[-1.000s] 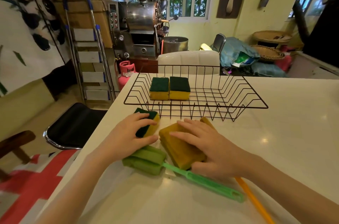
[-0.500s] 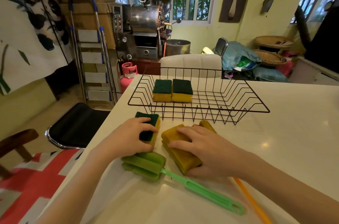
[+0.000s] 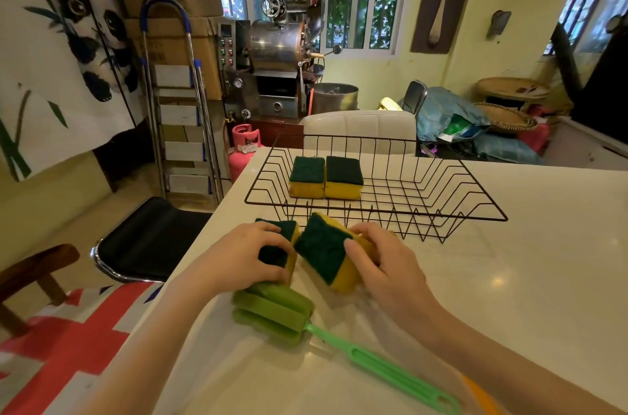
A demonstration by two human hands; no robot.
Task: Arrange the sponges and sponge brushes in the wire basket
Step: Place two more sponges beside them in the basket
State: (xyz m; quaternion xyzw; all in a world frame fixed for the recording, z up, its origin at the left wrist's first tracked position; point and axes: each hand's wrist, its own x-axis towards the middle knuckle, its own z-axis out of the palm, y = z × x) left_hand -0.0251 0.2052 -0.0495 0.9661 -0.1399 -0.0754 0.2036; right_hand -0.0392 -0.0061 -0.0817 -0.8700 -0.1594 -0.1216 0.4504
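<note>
A black wire basket [image 3: 452, 190] stands on the white table, with two yellow sponges with green scouring tops [image 3: 325, 176] side by side at its left end. In front of it, my left hand [image 3: 244, 256] grips a yellow-and-green sponge [image 3: 282, 243] lying on the table. My right hand [image 3: 384, 265] holds a second sponge [image 3: 326, 253], tilted up with its green face toward me. A green sponge brush [image 3: 275, 311] lies just below both hands, its handle running to the lower right. An orange handle [image 3: 482, 396] peeks out beneath my right forearm.
The table's left edge [image 3: 204, 244] runs close to my left hand, with a black chair seat [image 3: 149, 238] below it. A white chair back [image 3: 360, 127] stands behind the basket. Bare tabletop [image 3: 526, 278] spreads to the right.
My right hand has gripped its sponge, lifted it off the table and turned it over, so the green face now shows. My left hand has closed more firmly on the other sponge.
</note>
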